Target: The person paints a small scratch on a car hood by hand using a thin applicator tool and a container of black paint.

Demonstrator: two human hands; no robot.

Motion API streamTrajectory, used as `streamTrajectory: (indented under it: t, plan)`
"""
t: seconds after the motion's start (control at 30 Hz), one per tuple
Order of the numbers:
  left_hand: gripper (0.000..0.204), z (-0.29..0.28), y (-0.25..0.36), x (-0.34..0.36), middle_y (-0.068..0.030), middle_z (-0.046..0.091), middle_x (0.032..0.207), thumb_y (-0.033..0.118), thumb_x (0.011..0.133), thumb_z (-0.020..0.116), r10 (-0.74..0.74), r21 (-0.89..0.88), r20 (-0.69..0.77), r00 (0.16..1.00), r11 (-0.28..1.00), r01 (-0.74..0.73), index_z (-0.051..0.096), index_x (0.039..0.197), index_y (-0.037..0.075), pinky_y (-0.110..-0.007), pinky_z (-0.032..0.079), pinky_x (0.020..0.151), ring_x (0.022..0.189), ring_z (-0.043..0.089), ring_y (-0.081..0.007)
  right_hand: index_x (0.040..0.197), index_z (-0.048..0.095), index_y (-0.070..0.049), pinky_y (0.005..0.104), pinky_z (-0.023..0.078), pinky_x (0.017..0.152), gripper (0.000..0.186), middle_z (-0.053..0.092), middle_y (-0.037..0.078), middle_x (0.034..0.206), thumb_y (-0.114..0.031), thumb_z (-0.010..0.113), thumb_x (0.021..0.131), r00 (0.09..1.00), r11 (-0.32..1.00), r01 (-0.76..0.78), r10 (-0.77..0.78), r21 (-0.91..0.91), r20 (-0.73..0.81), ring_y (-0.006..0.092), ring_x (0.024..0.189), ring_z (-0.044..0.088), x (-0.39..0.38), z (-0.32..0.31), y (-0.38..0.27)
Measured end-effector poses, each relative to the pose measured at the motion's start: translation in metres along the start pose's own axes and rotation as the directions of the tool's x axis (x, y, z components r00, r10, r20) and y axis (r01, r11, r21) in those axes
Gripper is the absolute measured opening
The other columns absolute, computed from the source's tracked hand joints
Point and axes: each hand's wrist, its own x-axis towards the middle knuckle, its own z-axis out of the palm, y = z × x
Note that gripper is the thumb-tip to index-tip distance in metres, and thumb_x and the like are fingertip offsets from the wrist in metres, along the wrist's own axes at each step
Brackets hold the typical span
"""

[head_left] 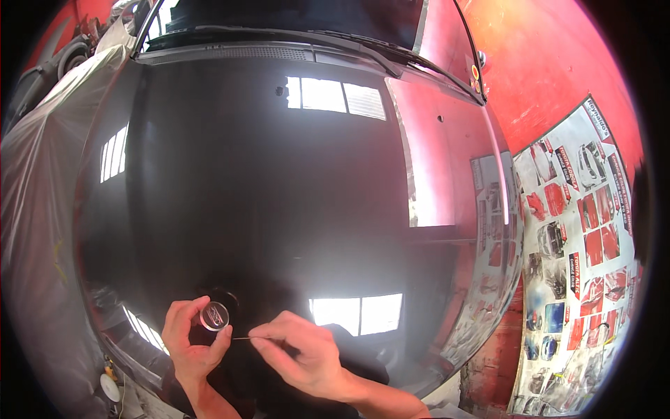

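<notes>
Over the near part of a glossy dark car hood [265,188], my left hand [187,346] holds a small round disc [214,317] between thumb and fingers. The disc has a shiny silvery rim and some raised or printed marking on its face; its exact kind is unclear. Just to the right, my right hand [300,353] pinches a thin, needle-like stick [241,339]. The stick points left, its tip close to my left thumb below the disc. Whether the tip touches anything is too small to tell.
Wipers [349,43] and the windshield [293,12] lie at the hood's far end. Plastic sheeting [42,188] hangs along the left. On the right, a large poster with car pictures [576,265] leans by a red wall [558,56]. A small dark hole [440,119] shows in the hood.
</notes>
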Motion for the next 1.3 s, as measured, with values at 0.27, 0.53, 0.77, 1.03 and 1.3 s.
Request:
streamTrajectory:
  t: [0.27, 0.53, 0.77, 1.03, 1.3]
  plan:
    - [0.053, -0.001, -0.001, -0.003, -0.0087, 0.065, 0.094, 0.01, 0.06, 0.086, 0.017, 0.024, 0.034, 0.999, 1.0, -0.018, 0.071, 0.111, 0.004, -0.029, 0.052, 0.065, 0.078, 0.064, -0.0197, 0.113, 0.068, -0.002, 0.0318, 0.048, 0.054, 0.028, 0.057, 0.006, 0.088, 0.004, 0.073, 0.087, 0.985, 0.979, 0.164, -0.157, -0.118, 0.069, 0.0194, 0.064, 0.059, 0.0, 0.021, 0.014]
    - [0.052, 0.003, -0.001, -0.002, -0.0087, 0.065, 0.094, 0.012, 0.061, 0.086, 0.052, 0.017, 0.045, 0.998, 0.998, -0.053, 0.071, 0.11, 0.003, -0.029, 0.052, 0.064, 0.077, 0.064, -0.0192, 0.115, 0.065, -0.002, 0.0338, 0.048, 0.052, 0.03, 0.054, 0.007, 0.087, 0.0, 0.072, 0.086, 0.976, 0.926, 0.211, -0.181, -0.312, 0.121, 0.0212, 0.064, 0.061, -0.006, 0.018, 0.014]
    - [0.052, 0.008, 0.009, 0.004, -0.0093, 0.065, 0.096, 0.012, 0.064, 0.088, 0.015, -0.049, 0.063, 0.998, 0.999, -0.012, 0.071, 0.112, 0.003, -0.029, 0.055, 0.067, 0.081, 0.066, -0.0202, 0.112, 0.069, -0.003, 0.0336, 0.051, 0.052, 0.031, 0.058, 0.005, 0.084, 0.002, 0.075, 0.082, 0.973, 0.872, 0.229, -0.192, -0.433, 0.128, 0.0202, 0.066, 0.063, -0.005, 0.011, 0.01]
    - [0.051, -0.001, 0.025, 0.013, -0.0073, 0.068, 0.099, 0.01, 0.069, 0.089, 0.031, -0.144, 0.072, 0.997, 0.989, -0.02, 0.072, 0.116, 0.006, -0.028, 0.057, 0.069, 0.084, 0.068, -0.019, 0.099, 0.071, -0.001, 0.0264, 0.048, 0.055, 0.019, 0.068, 0.009, 0.081, 0.01, 0.075, 0.083, 0.977, 0.89, 0.184, -0.211, -0.417, -0.02, 0.014, 0.064, 0.059, 0.004, -0.001, -0.021]
    - [0.051, -0.006, 0.035, 0.014, -0.006, 0.068, 0.097, 0.01, 0.068, 0.089, 0.075, -0.189, 0.053, 0.996, 0.98, -0.064, 0.071, 0.116, 0.006, -0.029, 0.056, 0.066, 0.081, 0.067, -0.0186, 0.099, 0.072, 0.001, 0.0247, 0.047, 0.054, 0.017, 0.066, 0.008, 0.081, 0.011, 0.074, 0.084, 0.973, 0.88, 0.197, -0.231, -0.432, -0.028, 0.0125, 0.063, 0.059, 0.006, 0.01, -0.022]
